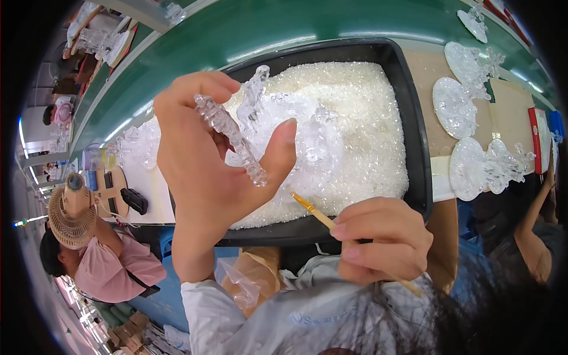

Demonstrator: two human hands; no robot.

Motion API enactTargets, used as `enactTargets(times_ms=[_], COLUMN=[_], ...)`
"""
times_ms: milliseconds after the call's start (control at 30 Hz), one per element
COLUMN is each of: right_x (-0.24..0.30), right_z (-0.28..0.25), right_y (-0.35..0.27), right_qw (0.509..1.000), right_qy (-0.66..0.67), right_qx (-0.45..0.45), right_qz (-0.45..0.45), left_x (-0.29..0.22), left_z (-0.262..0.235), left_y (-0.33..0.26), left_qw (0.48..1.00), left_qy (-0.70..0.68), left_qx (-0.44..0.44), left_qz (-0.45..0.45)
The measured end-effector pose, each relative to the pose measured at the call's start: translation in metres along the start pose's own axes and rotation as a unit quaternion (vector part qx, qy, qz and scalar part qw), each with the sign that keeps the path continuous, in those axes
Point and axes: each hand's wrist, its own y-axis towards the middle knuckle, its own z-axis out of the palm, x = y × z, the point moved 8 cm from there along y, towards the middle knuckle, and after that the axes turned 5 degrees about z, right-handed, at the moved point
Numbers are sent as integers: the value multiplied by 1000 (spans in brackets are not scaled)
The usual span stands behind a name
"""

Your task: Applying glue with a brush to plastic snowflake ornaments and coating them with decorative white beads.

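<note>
My left hand [204, 154] is closed around a clear, glassy ornament with upright knobbly parts, one of which [232, 139] passes between the thumb and fingers. Its pale round base [322, 142] faces away from me above the granules. The fingertips are partly hidden behind the ornament. In my right hand [384, 239] is a thin paintbrush [322, 218] with a wooden handle, pinched between thumb and fingers. The brush tip points up and left, close to my left thumb and apart from the ornament. Under both lies a black tray [417, 136] filled with shiny whitish granules [367, 100].
Several clear ornaments on round bases [454, 107] stand on cardboard to the right, beside a red box [538, 139]. More clear pieces [139, 145] sit left of the tray. The green tabletop [331, 23] runs behind. A beige fan [74, 213] and people are at both sides.
</note>
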Motion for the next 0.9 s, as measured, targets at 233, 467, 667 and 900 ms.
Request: enactTargets(times_ms=[233, 467, 667, 900], right_x=[-3, -1, -1, 1], right_z=[6, 6, 9, 9], right_y=[-2, 2, -1, -1], right_qw=[1000, 1000, 1000, 999], right_qy=[15, -1, -21, -31], right_qx=[-14, -5, -12, -9], right_qz=[-18, -12, -10, -31], left_x=[2, -5, -7, -9], left_z=[1, 3, 4, 7], left_y=[-4, -1, -3, -4], left_qw=[1000, 999, 999, 1000], left_qy=[-2, 32, 38, 28], left_qx=[0, 4, 5, 8], left_qz=[-2, 3, 3, -3])
